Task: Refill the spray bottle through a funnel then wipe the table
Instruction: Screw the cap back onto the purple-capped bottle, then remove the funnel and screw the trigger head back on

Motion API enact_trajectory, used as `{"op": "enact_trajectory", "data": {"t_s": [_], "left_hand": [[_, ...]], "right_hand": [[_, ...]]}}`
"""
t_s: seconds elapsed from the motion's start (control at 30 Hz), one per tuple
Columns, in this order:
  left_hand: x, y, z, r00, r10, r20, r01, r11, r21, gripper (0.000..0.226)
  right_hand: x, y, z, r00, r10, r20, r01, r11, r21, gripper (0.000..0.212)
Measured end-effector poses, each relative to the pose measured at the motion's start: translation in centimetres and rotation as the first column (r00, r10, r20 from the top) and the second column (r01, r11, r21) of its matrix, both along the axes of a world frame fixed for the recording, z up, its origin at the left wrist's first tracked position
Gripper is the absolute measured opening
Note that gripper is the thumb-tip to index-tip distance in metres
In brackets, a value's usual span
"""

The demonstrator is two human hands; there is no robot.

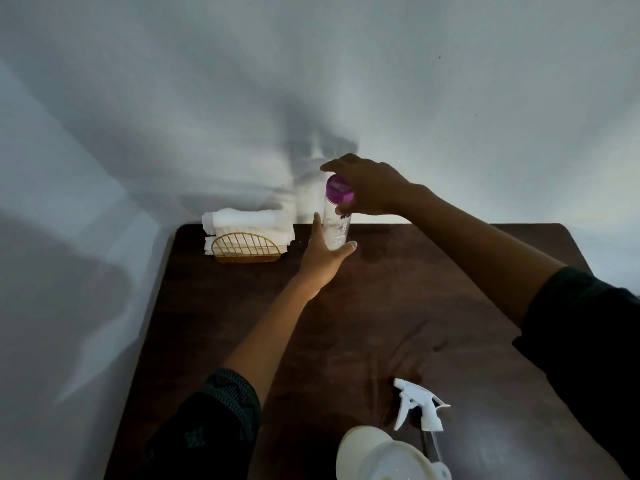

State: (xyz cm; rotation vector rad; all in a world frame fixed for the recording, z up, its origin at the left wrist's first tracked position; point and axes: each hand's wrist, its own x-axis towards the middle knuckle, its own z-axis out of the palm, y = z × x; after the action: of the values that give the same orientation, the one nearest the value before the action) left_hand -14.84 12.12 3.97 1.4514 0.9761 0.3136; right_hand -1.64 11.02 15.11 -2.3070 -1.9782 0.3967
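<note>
A clear water bottle [335, 230] with a purple cap [339, 192] stands upright at the far edge of the dark wooden table [433, 289]. My left hand [323, 252] grips its lower body, and my right hand [367, 188] holds the purple cap from above. At the near edge a white funnel [384, 457] sits in view, its stem and whatever it rests in hidden below the frame. A white spray trigger head [420, 405] with its clear dip tube lies on the table just right of the funnel.
A gold wire holder [246, 249] stuffed with white folded cloths [242, 220] stands at the table's far left, against the pale wall [311, 81]. The table's left edge runs close to the wall.
</note>
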Motion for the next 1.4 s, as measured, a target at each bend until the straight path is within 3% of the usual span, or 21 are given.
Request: {"op": "enact_trajectory", "data": {"t_s": [0.13, 0.27, 0.37, 0.5, 0.7, 0.8, 0.93, 1.07, 1.4], "left_hand": [[-2.3, -2.0, 1.9, 0.998, 0.044, 0.045, -0.044, 0.999, 0.006, 0.089], [-6.7, -6.2, 2.1, 0.997, 0.052, 0.060, -0.052, 0.999, -0.007, 0.079], [-10.7, -10.4, 1.5, 0.998, 0.056, 0.028, -0.056, 0.998, -0.004, 0.070], [-15.0, -15.6, 0.5, 0.998, 0.059, 0.009, -0.059, 0.998, -0.011, 0.058], [-18.6, -21.9, -0.7, 0.999, -0.022, -0.037, 0.022, 0.999, -0.026, 0.055], [-18.9, -24.0, -0.6, 0.999, -0.026, -0.035, 0.025, 0.999, -0.026, 0.044], [-19.0, -25.3, -0.4, 0.997, -0.039, -0.062, 0.039, 0.999, 0.006, 0.044], [-19.1, -25.8, -0.2, 0.992, -0.066, -0.111, 0.068, 0.998, 0.016, 0.050], [-19.1, -26.2, -0.3, 0.988, -0.053, -0.143, 0.052, 0.999, -0.008, 0.051]], "right_hand": [[-1.0, -2.6, 1.9, 1.000, -0.014, 0.024, 0.011, 0.992, 0.122, 0.065], [-3.1, -8.0, 2.9, 0.988, -0.017, -0.152, 0.047, 0.979, 0.197, 0.046], [-4.8, -13.3, 2.2, 0.913, -0.030, -0.406, 0.072, 0.993, 0.089, 0.032], [-7.0, -20.5, -0.1, 0.834, -0.082, -0.546, 0.064, 0.997, -0.051, 0.024], [-10.8, -28.4, -1.8, 0.645, -0.256, -0.720, 0.148, 0.966, -0.211, 0.048], [-12.4, -30.4, -2.8, 0.508, -0.305, -0.806, 0.166, 0.952, -0.256, 0.045], [-13.5, -31.5, -3.2, 0.432, -0.297, -0.852, 0.290, 0.940, -0.180, 0.030], [-14.0, -31.8, -2.6, 0.329, -0.286, -0.900, 0.364, 0.918, -0.159, 0.029], [-14.3, -32.2, -3.1, 0.313, -0.325, -0.892, 0.398, 0.898, -0.188, 0.029]]}}
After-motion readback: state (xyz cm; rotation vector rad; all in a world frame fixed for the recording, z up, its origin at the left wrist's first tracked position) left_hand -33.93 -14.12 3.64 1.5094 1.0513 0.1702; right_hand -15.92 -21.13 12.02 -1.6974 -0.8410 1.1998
